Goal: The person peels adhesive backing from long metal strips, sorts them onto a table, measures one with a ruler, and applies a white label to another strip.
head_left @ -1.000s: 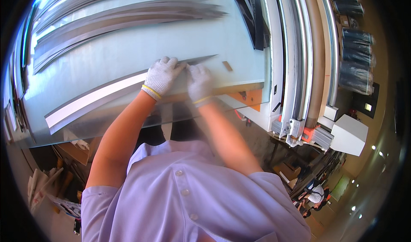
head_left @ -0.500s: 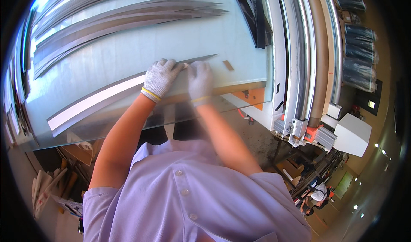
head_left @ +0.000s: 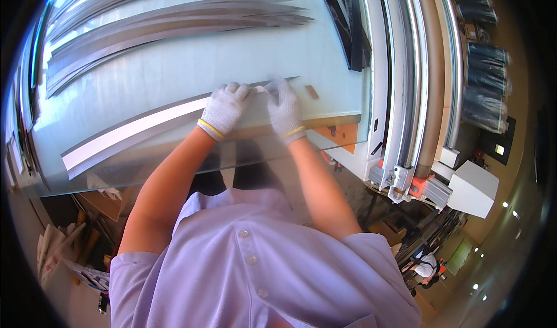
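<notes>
Right hand point(head_left: 285, 108): is now sitting farther from left hand point(head_left: 225, 108), more white end point(head_left: 259, 89) showing between.
Forearms point(head_left: 168, 191): are reaching in, converging.
Left fingers: are bunching together over strip.
Right fingers: are blurring at white end; can't tell if pinching.
Grey strip point(head_left: 169, 105): is lying on glass table point(head_left: 232, 52); white band point(head_left: 133, 128) is covering most, tip is remaining bare, likely partway.
Strip piles point(head_left: 174, 23): are lying beyond.

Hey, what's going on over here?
A person is handling a long grey strip with a white band on a glass-topped table. The gloved left hand rests on the strip; the gloved right hand is near its pointed end, too blurred to show its grip. More grey strips lie farther back, and a small brown piece lies to the right.
</notes>
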The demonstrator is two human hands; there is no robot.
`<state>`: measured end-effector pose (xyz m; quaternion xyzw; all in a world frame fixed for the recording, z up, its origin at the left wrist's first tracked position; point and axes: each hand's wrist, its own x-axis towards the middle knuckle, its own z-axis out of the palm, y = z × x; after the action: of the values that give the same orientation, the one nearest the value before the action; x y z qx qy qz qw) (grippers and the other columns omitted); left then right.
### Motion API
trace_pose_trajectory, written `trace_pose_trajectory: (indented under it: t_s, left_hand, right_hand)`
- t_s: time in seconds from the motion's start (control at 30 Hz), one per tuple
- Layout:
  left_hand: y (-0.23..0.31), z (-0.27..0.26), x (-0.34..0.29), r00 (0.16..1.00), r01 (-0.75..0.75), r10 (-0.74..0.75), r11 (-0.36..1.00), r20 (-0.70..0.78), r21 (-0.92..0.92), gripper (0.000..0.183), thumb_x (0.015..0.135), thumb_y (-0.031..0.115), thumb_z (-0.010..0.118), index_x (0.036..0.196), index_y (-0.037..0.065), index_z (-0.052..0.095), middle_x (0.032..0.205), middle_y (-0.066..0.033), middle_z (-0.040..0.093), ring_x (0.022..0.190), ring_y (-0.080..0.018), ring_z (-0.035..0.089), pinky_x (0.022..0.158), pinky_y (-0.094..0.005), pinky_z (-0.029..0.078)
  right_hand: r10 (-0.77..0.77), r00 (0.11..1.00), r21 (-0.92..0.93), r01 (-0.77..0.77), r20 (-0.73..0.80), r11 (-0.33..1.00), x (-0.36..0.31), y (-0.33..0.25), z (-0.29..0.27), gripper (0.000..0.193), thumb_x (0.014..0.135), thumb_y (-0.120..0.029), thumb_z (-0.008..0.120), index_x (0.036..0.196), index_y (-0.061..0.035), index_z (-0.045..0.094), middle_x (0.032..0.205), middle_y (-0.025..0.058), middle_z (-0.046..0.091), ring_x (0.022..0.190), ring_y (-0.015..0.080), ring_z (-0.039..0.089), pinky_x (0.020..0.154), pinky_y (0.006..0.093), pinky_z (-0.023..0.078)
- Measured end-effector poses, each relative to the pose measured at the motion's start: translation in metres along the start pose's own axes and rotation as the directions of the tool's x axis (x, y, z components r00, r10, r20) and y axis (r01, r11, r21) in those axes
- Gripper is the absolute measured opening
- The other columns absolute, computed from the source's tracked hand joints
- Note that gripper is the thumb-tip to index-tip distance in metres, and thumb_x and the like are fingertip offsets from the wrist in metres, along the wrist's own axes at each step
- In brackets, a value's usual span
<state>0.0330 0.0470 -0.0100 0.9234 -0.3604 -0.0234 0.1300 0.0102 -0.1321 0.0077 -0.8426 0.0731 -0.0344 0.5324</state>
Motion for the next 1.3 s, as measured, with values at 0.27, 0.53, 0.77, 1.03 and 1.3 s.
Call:
trace_pose_trajectory:
  t_s: [0.27, 0.53, 0.77, 1.03, 1.3]
  left_hand:
    - [0.019, 0.004, -0.006, 0.994, 0.11, -0.112, 0.991, -0.019, -0.075, 0.05, 0.085, 0.014, 0.058, 0.134, 0.005, 0.057, 0.121, -0.0103, 0.057, 0.111, -0.0286, 0.059, 0.091, -0.0428, 0.053]
    - [0.021, -0.003, -0.01, 0.995, 0.096, -0.097, 0.992, -0.015, -0.08, 0.049, 0.086, 0.014, 0.057, 0.134, 0.005, 0.057, 0.124, -0.0119, 0.056, 0.115, -0.0303, 0.058, 0.095, -0.044, 0.052]
    - [0.021, -0.002, -0.012, 0.996, 0.081, -0.083, 0.994, -0.032, -0.069, 0.051, 0.085, 0.013, 0.057, 0.135, 0.005, 0.057, 0.126, -0.0125, 0.056, 0.116, -0.0308, 0.058, 0.096, -0.0448, 0.051]
    - [0.017, -0.001, -0.012, 0.985, 0.04, -0.053, 0.996, -0.164, -0.077, 0.047, 0.08, 0.012, 0.059, 0.126, 0.004, 0.06, 0.122, -0.0109, 0.055, 0.107, -0.0291, 0.059, 0.087, -0.0428, 0.054]
    - [0.014, 0.003, -0.013, 0.985, 0.029, -0.042, 0.996, -0.167, -0.08, 0.048, 0.081, 0.012, 0.059, 0.129, 0.005, 0.059, 0.123, -0.0108, 0.055, 0.11, -0.0306, 0.059, 0.09, -0.0441, 0.053]
  right_hand:
    - [-0.413, 0.772, -0.435, 0.621, 0.483, 0.651, 0.037, 0.008, -0.034, 0.017, 0.083, -0.007, 0.064, 0.098, -0.0091, 0.071, 0.093, 0.0077, 0.065, 0.092, 0.0304, 0.062, 0.084, 0.0448, 0.05]
    - [-0.119, 0.887, -0.446, 0.335, 0.446, 0.83, 0.067, -0.005, -0.025, 0.013, 0.081, -0.021, 0.071, 0.08, -0.0087, 0.071, 0.088, 0.0109, 0.066, 0.088, 0.0324, 0.064, 0.081, 0.0434, 0.052]
    - [-0.029, 0.905, -0.533, 0.276, 0.425, 0.8, 0.07, -0.004, -0.018, 0.014, 0.082, -0.023, 0.072, 0.081, -0.0098, 0.073, 0.091, 0.0113, 0.067, 0.089, 0.0322, 0.065, 0.081, 0.0434, 0.053]
    - [0.045, 0.96, -0.198, 0.011, 0.277, 0.98, 0.046, -0.012, -0.028, 0.018, 0.083, -0.02, 0.073, 0.077, -0.003, 0.069, 0.086, 0.0157, 0.066, 0.077, 0.0334, 0.065, 0.071, 0.0399, 0.051]
    - [0.027, 0.996, -0.313, -0.051, -0.08, 0.948, 0.015, 0.002, 0.003, 0.027, 0.073, -0.004, 0.08, 0.097, -0.0029, 0.066, 0.086, 0.0145, 0.067, 0.082, 0.0309, 0.066, 0.075, 0.0407, 0.052]
